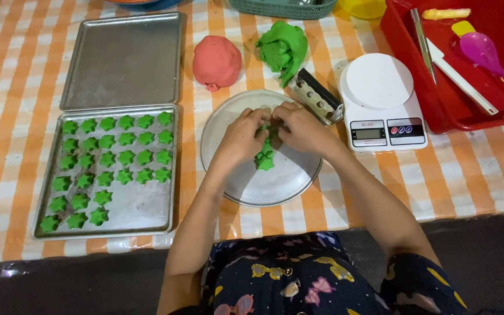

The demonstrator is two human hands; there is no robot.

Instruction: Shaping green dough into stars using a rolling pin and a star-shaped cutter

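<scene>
Over a round metal plate (246, 181), my left hand (239, 140) and my right hand (305, 129) meet, both pinching a strip of green star-shaped dough pieces (264, 158) that hangs down onto the plate. Fingers hide the top of the strip. A square metal tray (147, 210) to the left carries several rows of green dough stars (116, 157). Behind the plate lie a red dough ball (217, 62) and a green dough lump (282, 48).
An empty tray (125, 59) lies behind the filled one. A metal mould tool (316, 96) rests beside a white kitchen scale (381, 102). A red bin (473, 111) at the right holds spatulas and a purple spoon. A teal basket (284, 8) stands at the back.
</scene>
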